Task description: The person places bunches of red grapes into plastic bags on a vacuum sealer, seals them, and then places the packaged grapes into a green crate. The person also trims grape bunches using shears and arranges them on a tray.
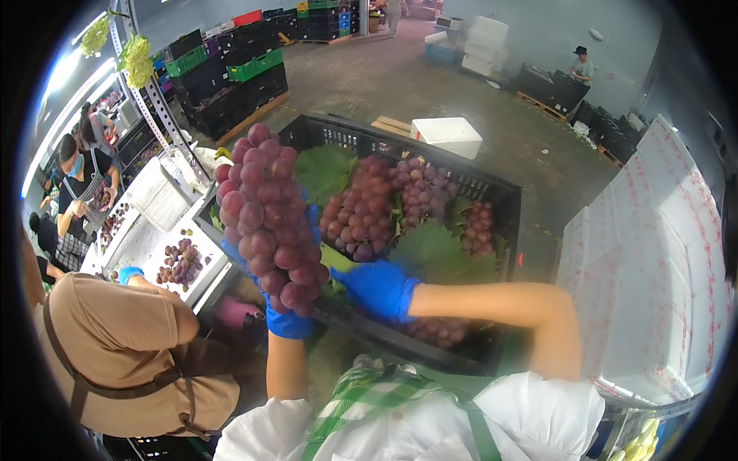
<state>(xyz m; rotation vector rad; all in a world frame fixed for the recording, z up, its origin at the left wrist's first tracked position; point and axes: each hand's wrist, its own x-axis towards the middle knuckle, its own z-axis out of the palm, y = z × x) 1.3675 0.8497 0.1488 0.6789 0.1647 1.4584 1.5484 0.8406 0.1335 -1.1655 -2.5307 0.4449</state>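
In my left hand point(288, 322), in a blue glove, is a large bunch of red grapes point(265, 219), raised over the left end of a black plastic crate point(513, 230). The bunch hides most of that hand's fingers. My right hand point(377, 288), also blue-gloved, reaches over the crate's near side beside a green leaf; whether its fingers hold the leaf I cannot tell. In the crate lie more grape bunches point(357, 213) with grape leaves point(432, 248) among them.
At left, a co-worker in a brown shirt point(109, 340) stands close by a white table point(202, 282) bearing grapes. White foam boxes point(640, 271) are stacked at right. Beyond my crate are a white foam box point(447, 135) and stacked crates point(230, 80). A metal post point(155, 98) rises at left.
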